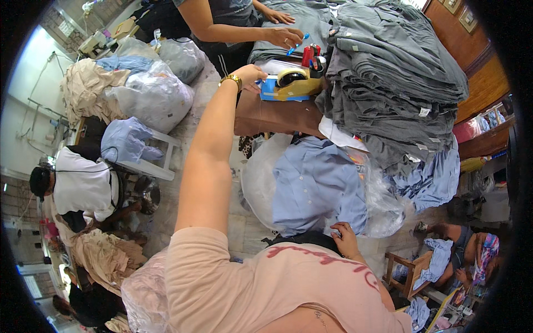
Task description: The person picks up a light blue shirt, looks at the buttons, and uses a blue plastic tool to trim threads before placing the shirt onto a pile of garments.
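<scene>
The tall stack of grey garments (394,83) leans over the table's near edge (272,119) and could slump. The left hand (251,75), fingers loosely curled, touches the blue tape dispenser (290,84) there and may knock it off. The right hand (345,237) rests open on a bagged blue shirt (316,186).

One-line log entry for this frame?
left hand: reaching to tape dispenser | right hand: on bagged blue shirt | co-worker hand: holding blue pen

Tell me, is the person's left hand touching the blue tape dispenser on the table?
Touching. In the head view the left hand reaches out, and its fingers meet the near end of the blue tape dispenser with no gap showing.
</scene>
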{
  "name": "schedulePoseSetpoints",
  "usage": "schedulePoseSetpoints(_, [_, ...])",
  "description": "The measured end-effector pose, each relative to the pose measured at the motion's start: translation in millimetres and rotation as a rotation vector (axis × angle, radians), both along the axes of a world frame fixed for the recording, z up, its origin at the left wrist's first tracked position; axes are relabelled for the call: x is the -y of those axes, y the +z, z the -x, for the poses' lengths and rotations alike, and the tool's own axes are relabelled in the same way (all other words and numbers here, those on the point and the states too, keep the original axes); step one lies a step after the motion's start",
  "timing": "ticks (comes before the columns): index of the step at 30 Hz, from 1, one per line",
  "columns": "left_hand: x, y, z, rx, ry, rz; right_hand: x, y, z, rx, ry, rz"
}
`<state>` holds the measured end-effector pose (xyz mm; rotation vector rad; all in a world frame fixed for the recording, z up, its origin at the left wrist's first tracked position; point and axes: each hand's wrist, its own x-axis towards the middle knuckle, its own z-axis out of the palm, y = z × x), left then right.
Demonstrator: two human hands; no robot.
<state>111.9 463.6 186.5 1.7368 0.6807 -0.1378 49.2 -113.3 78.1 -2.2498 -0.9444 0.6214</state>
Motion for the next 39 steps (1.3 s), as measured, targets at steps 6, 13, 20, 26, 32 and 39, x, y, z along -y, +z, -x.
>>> schedulePoseSetpoints(6, [14,26,-1,0.131,-0.195,-0.886,-5,3,2,-0.046,0.018,0.036])
schedulePoseSetpoints(13, [3,22,11,0.098,-0.251,-0.653,5,5,7,-0.031,0.074,0.091])
schedulePoseSetpoints(20, [-9,10,5,0.002,-0.155,-0.43,6,5,10,-0.095,0.06,0.125])
schedulePoseSetpoints(26, [-9,9,2,-0.069,-0.283,-0.558,9,4,7,-0.077,0.049,0.167])
schedulePoseSetpoints(32, [-10,2,-5,-0.026,-0.365,-0.915,20,5,5,-0.081,0.02,0.179])
schedulePoseSetpoints(39, [-27,-25,29,-0.05,-0.206,-1.207,30,9,-8,0.005,0.001,0.114])
